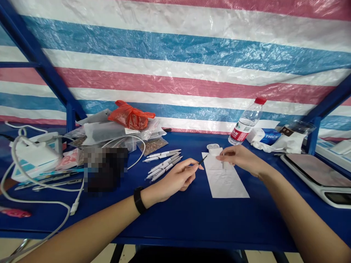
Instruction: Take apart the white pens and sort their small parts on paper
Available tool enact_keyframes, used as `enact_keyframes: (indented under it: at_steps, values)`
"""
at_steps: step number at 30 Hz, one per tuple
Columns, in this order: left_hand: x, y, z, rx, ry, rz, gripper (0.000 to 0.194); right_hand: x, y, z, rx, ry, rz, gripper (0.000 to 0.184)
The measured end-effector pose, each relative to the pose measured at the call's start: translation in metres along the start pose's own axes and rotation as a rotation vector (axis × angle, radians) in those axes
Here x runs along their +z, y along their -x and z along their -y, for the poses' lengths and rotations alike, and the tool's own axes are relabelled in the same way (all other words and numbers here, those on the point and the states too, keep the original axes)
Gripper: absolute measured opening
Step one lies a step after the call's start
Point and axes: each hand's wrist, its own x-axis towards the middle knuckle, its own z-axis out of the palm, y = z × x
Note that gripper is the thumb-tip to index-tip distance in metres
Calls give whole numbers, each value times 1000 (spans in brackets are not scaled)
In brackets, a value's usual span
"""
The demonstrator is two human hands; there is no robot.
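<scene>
My left hand (pixel 184 176) is closed in a pinch round a thin dark rod (pixel 203 159), whose tip points up and right toward a small white container (pixel 214 149). My right hand (pixel 236 157) hovers over the top of a white sheet of paper (pixel 227 186), its thumb and fingers pinched together beside the container. Something small and pale shows just below those fingertips, too blurred to name. Several white pens (pixel 164 166) lie to the left of my left hand. Faint writing or marks show on the paper.
A red-capped water bottle (pixel 245 126) and a blue THICK packet (pixel 267 136) stand behind the paper. At right is a digital scale (pixel 320 171). Plastic bags (pixel 101 133), an orange bag (pixel 130 116), white cables (pixel 41 184) and a pixelated dark item (pixel 105 170) crowd the left.
</scene>
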Motion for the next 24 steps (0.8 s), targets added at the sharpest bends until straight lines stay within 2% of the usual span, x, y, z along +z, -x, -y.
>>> enact_keyframes:
  at_steps: [3,6,9,12,14,16,20,24]
  values:
    - [0,0,0,2,-8,10,29,9,-5,-9,5,135,35,33]
    - [0,0,0,2,-13,5,27,13,-7,-12,-24,170,14,29]
    - [1,0,0,-8,8,-9,26,3,-5,-8,-63,84,-109,33]
    - [2,0,1,24,2,-50,28,-10,-1,0,-90,-55,-258,44]
    - [3,-1,2,46,-30,-91,30,-11,1,5,-99,-128,-282,49]
    - [3,-2,4,65,-87,-150,31,0,4,8,-117,-168,-209,51]
    - [2,-6,12,125,-174,-241,33,44,10,11,-176,-194,24,47]
    - [0,-7,13,107,-102,-199,40,76,15,10,-202,-345,57,42]
